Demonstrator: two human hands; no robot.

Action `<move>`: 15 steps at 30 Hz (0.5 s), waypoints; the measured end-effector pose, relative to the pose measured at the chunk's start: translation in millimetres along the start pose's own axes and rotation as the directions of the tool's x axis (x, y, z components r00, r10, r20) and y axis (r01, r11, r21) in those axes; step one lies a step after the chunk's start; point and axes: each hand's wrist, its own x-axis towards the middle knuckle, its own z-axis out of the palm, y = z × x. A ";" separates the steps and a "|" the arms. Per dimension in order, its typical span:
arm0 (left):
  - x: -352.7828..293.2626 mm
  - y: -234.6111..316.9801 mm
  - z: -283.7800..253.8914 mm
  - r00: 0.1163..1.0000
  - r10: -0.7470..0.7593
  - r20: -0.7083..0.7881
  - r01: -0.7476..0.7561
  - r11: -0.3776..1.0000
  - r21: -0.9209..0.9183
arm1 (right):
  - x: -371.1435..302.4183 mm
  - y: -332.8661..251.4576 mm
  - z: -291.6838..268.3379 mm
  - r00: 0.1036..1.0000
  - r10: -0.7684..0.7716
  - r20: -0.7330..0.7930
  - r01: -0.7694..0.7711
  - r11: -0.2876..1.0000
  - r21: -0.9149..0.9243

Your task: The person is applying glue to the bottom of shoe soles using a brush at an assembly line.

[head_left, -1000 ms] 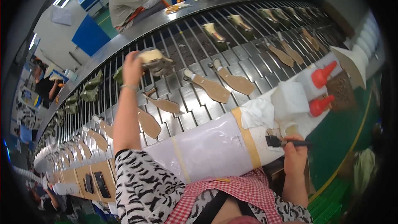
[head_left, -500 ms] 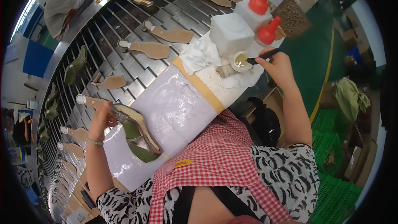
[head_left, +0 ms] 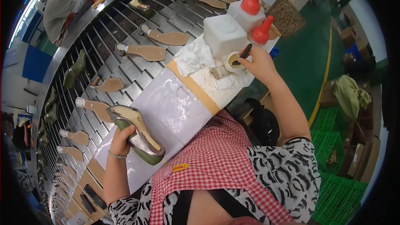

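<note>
My left hand (head_left: pixel 121 139) is closed around a green shoe last with a shoe upper (head_left: pixel 142 135) strapped on it. Its pale underside is turned upward, above a shiny white sheet (head_left: pixel 171 100). Between the thumb and fingers of my right hand (head_left: pixel 261 65) is a dark-handled brush (head_left: pixel 246 51), slanting down into a small white jar (head_left: pixel 229 66) of yellowish liquid. The brush's lower end is inside the jar's mouth. A small rolled cloth bundle (head_left: pixel 218 72) and crumpled white tissue (head_left: pixel 196 58) lie beside the jar.
White square bottles, one with a red nozzle cap (head_left: pixel 252 3), stand behind the jar. Tan soles (head_left: pixel 146 52) and more lasts lie along the slatted metal conveyor (head_left: pixel 137 75) on the left. Green crates (head_left: pixel 329 141) stand at right. Another person (head_left: pixel 58 12) works across the conveyor.
My left hand has shifted its hold on the shoe, which is now turned with its underside more upward. My right hand has moved left and tipped the brush more steeply into the jar.
</note>
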 end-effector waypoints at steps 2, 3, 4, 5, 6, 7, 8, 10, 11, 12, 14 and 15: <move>1.6 2.0 2.9 0.996 0.081 -0.037 -0.083 0.994 -0.071 | -1.2 4.1 2.4 1.000 -0.027 0.012 0.027 0.999 -0.033; 1.7 3.4 4.8 0.983 0.161 -0.091 -0.172 0.975 -0.141 | -0.4 0.4 1.8 1.000 0.001 0.025 -0.001 1.000 -0.027; 2.4 6.6 10.7 0.965 0.232 -0.120 -0.248 0.960 -0.134 | 0.0 -3.7 0.4 0.999 0.030 0.038 -0.029 0.999 -0.021; 3.7 9.5 17.3 0.965 0.233 -0.124 -0.249 0.959 -0.135 | -0.2 -9.0 -2.9 0.999 0.026 0.041 -0.026 0.999 -0.021; 5.1 13.0 24.5 0.937 0.305 -0.171 -0.323 0.942 -0.090 | -1.3 -15.1 -7.5 0.997 0.069 0.035 -0.069 0.998 0.013; 7.8 15.4 31.4 0.902 0.377 -0.210 -0.393 0.918 -0.044 | -2.9 -18.7 -9.4 0.993 0.114 0.027 -0.115 0.992 0.043; 11.8 17.2 40.0 0.863 0.451 -0.229 -0.464 0.886 -0.003 | -2.3 -12.9 -4.8 0.993 0.115 0.026 -0.116 0.992 0.041; 18.4 20.1 61.2 0.818 0.516 -0.255 -0.511 0.855 0.090 | -1.5 7.2 2.0 0.999 -0.009 0.043 0.006 0.997 0.080; 21.0 20.3 69.7 0.765 0.581 -0.279 -0.551 0.814 0.184 | -4.0 9.8 -0.3 0.999 -0.007 0.042 0.003 0.997 0.079; 23.8 16.1 73.7 0.729 0.616 -0.297 -0.568 0.787 0.240 | -6.3 8.7 -2.0 1.000 0.004 -0.003 -0.003 0.989 0.145; 29.8 1.8 84.5 0.663 0.662 -0.350 -0.584 0.750 0.311 | -10.1 13.5 -4.5 0.999 0.017 -0.045 -0.007 0.978 0.210; 34.5 -6.0 88.1 0.594 0.706 -0.386 -0.593 0.708 0.382 | -13.1 19.8 -5.1 0.993 0.115 -0.032 -0.086 0.874 0.478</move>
